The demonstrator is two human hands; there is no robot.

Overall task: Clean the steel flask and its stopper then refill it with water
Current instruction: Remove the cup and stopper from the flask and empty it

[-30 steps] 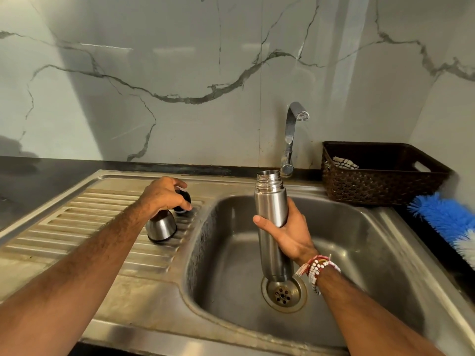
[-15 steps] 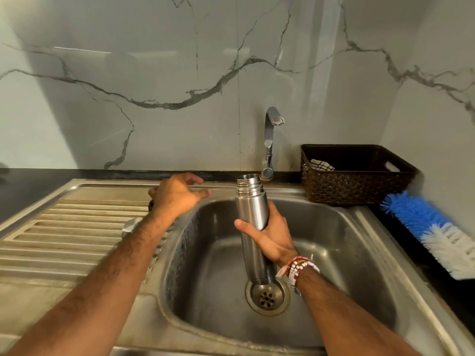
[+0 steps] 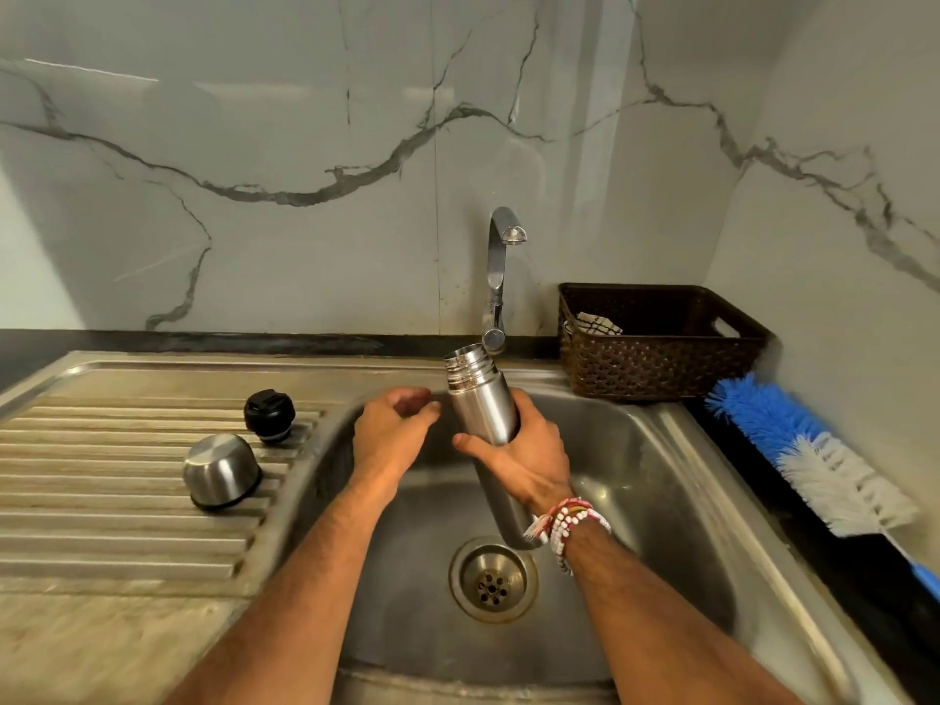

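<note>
Stainless sink basin [image 3: 636, 501] fills the near view, its round drain [image 3: 492, 582] directly below me. Above the drain, my right grip [image 3: 524, 455], beaded bracelets [image 3: 564, 526] at the wrist, wraps fingers and thumb round the middle of the steel flask [image 3: 480, 404]. The flask tilts slightly, open threaded mouth up and away, lower end over the drain. My left grip [image 3: 391, 429] hovers just beside the flask's shoulder, fingers loosely curled round nothing; blur hides whether a fingertip touches it. On the ribbed drainboard [image 3: 101, 501] to the left stand the steel cup lid [image 3: 221, 470], rim down, and beyond it the black stopper [image 3: 269, 409], set apart. Farther back, the tap [image 3: 496, 277] arches above the flask's mouth, with no water visible. A brown woven basket [image 3: 656, 348] and a blue-and-white bottle brush [image 3: 803, 450] sit on the dark table at right, against the marble wall. I judge the flask rigid, fairly light if empty, and slick once wet; a full wrap at mid-body, below the threads, looks safest.
</note>
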